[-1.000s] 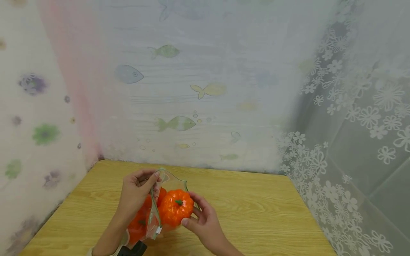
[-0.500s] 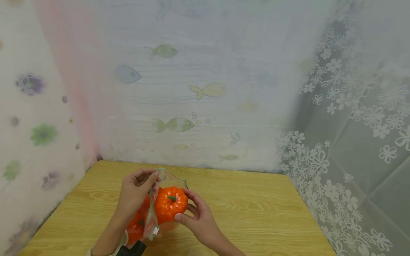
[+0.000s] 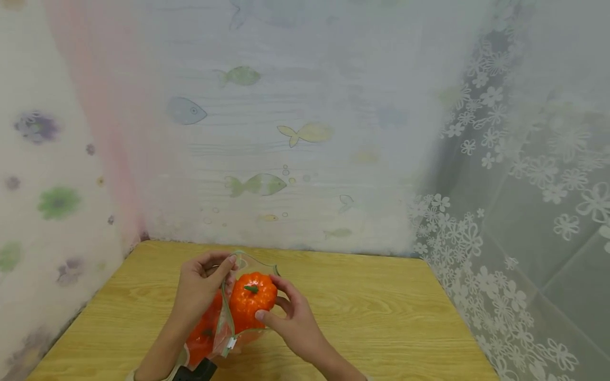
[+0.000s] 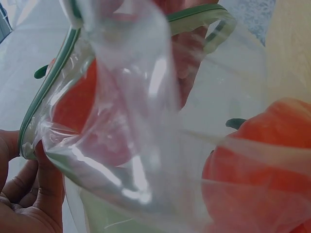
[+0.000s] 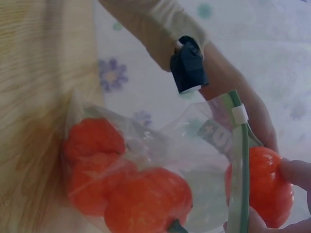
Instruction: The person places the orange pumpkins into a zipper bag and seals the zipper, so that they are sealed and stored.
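Observation:
A clear zip bag [image 3: 223, 338] with a green-edged mouth and a white slider [image 5: 240, 114] stands tilted over the table. My left hand [image 3: 202, 283] pinches its rim near the top. At the mouth, my right hand [image 3: 300, 325] grips a glossy orange toy pumpkin [image 3: 252, 304] with a green stem, thumb in front and fingers at its right side. In the right wrist view this pumpkin straddles the green zip edge, partly behind the plastic. Several more orange pumpkins [image 5: 148, 204] lie inside the bag. The left wrist view is partly veiled by the film.
The wood-grain table [image 3: 376, 317] runs back to a wall sheet [image 3: 305, 159] printed with fish. Flower-patterned coverings stand at left and right. A dark wrist device [image 3: 195, 370] is strapped to the left forearm, close under the bag.
My right hand has moved left and slightly up, bringing the pumpkin further into the bag's mouth and turning its stem. The left hand has barely moved.

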Motion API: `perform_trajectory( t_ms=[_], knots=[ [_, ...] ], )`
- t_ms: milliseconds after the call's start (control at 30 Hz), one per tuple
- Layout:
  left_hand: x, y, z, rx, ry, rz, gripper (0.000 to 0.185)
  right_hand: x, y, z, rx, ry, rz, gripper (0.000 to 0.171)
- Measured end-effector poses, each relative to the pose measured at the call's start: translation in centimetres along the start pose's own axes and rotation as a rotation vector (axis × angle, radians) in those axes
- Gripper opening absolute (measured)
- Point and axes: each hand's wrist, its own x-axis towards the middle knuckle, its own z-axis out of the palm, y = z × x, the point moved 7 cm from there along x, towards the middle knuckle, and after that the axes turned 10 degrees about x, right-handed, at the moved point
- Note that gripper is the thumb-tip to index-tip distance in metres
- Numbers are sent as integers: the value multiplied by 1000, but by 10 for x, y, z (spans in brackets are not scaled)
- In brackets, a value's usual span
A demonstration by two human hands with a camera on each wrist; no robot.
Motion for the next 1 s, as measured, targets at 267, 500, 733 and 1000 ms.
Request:
perform_trajectory(
  t_ms=[267, 500, 733, 1000],
  knots=[
    [1, -2, 0, 0, 5, 7, 35, 3, -2, 0, -7, 10, 5, 71],
    [0, -2, 1, 3, 8, 7, 30, 3, -1, 1, 25, -4, 4, 72],
    [-2, -1, 2, -16, 8, 28, 26, 5, 1, 0, 25, 18, 10, 74],
    [-2, 2, 4, -4, 11, 22, 24, 7, 1, -2, -83, 63, 5, 74]
  ],
)
